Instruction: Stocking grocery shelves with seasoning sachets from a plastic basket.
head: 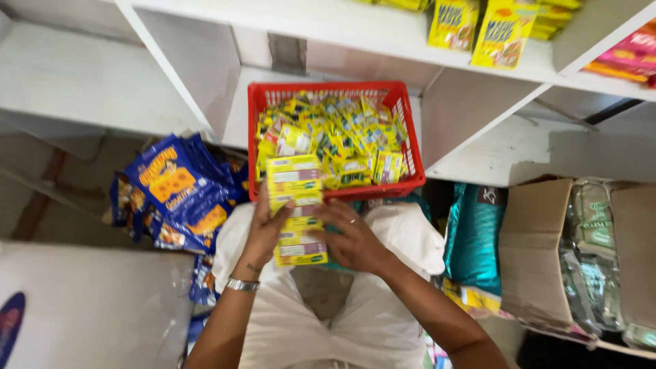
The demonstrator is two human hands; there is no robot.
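A strip of joined yellow sachets point(295, 205) hangs from the front of a red plastic basket point(258, 109) down toward my lap. My left hand point(263, 229), with a metal bracelet at the wrist, grips the strip's left edge. Holding the right side lower down is my right hand point(352, 239), which wears a ring. The basket is full of small yellow and green sachets point(335, 137) and rests on my white-clothed knees, against a white shelf unit point(178, 75).
Blue snack packets point(174, 191) are piled to the left of the basket. Yellow packets point(478, 27) stand on the upper shelf. A teal bag point(475, 232) and an open cardboard box point(540, 246) holding green pouches sit at the right. A white surface point(89, 301) lies at lower left.
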